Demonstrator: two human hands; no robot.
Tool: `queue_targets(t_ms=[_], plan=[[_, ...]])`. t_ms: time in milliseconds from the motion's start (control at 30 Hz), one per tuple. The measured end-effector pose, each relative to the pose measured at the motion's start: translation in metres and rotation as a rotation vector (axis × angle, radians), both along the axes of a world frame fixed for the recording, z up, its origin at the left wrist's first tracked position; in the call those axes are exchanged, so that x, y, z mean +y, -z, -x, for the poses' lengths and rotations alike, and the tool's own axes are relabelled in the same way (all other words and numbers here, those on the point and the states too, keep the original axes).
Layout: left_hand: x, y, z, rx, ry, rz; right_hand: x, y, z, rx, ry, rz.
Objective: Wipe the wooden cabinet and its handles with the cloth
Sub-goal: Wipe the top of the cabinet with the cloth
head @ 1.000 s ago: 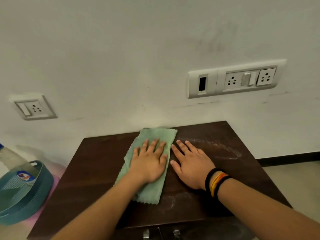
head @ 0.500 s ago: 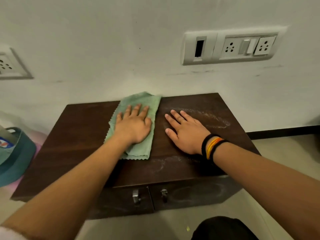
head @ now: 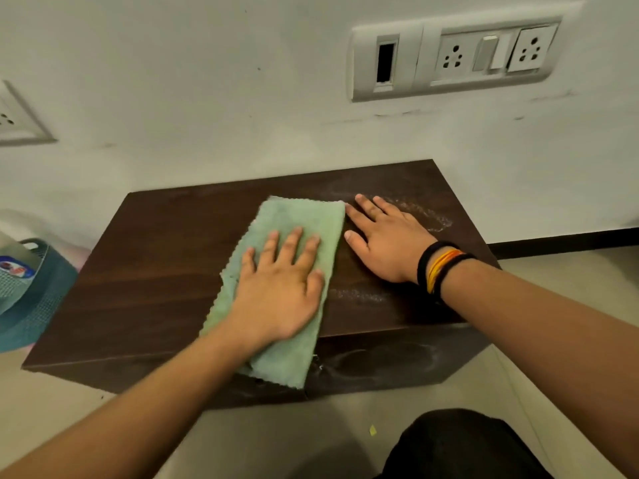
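Observation:
A low dark wooden cabinet (head: 145,278) stands against the white wall. A light green cloth (head: 304,223) lies flat on its top, and its near end hangs over the front edge, covering the door handles. My left hand (head: 280,292) presses flat on the cloth, fingers spread. My right hand (head: 383,236) rests palm down on the bare wood just right of the cloth, with black and orange bands on the wrist. White dust streaks (head: 432,216) mark the top right of the cabinet and its front face.
A teal mesh basket (head: 31,305) holding a spray bottle (head: 15,267) sits on the floor at the left. Wall sockets (head: 453,55) are above the cabinet, with another socket plate (head: 14,119) at the left edge. A dark clothed knee (head: 460,447) is at the bottom right.
My left hand has dragged the cloth toward me, so its near end now hangs over the front edge and hides the handles. My right hand stays in place.

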State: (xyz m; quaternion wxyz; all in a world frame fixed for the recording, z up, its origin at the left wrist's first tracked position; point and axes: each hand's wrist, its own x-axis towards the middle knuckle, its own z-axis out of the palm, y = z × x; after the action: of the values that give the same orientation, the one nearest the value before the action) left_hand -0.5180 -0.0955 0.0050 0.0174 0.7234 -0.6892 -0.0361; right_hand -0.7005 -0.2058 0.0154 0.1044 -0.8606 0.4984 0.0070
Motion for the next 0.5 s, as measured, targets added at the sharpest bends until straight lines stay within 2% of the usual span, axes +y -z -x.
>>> queue_targets(t_ms=[100,167,267,367,433,500], plan=[[-0.043,-0.004,0.023,0.033,0.113,0.005,0.000,0.001,0.003,-0.022,0.008,0.007],[-0.071,-0.012,0.003,0.050,0.029,-0.054,-0.001,0.000,0.012,-0.009,0.031,-0.005],[-0.026,-0.003,-0.011,0.013,-0.085,-0.033,0.000,-0.003,0.026,0.028,0.041,-0.005],[0.014,0.001,0.037,0.013,0.073,-0.008,0.003,-0.003,0.031,0.018,0.048,-0.001],[-0.018,-0.001,0.045,0.041,0.175,-0.004,0.003,-0.003,0.030,0.017,0.046,0.004],[-0.047,-0.008,0.024,0.039,0.133,-0.036,0.004,-0.005,0.033,0.034,0.060,0.000]])
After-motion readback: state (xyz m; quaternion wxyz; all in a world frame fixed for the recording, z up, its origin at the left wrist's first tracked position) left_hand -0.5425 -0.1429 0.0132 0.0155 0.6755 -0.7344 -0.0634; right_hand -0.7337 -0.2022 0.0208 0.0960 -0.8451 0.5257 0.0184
